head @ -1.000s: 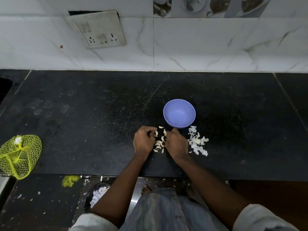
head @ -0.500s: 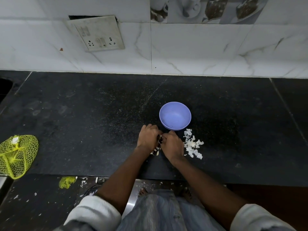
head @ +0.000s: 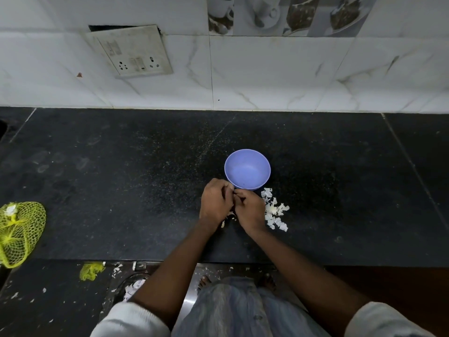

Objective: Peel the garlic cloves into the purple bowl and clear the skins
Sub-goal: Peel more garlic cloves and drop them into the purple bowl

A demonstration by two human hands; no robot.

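Your left hand (head: 215, 203) and right hand (head: 250, 209) sit knuckle to knuckle on the black worktop (head: 121, 181), just in front of the purple bowl (head: 247, 169). Both have their fingers curled in toward each other, pinching something small between the fingertips; it is hidden by the fingers, so you cannot tell from here whether it is a clove or a skin. A few pale garlic cloves (head: 227, 219) peek out beneath your hands, near the wrists. The bowl stands upright, touching nothing else, and no cloves show inside it. A heap of white skins (head: 275, 211) lies just right of your right hand, near the bowl's foot. Far to the left, a yellow mesh bag (head: 19, 229) rests at the worktop's edge.
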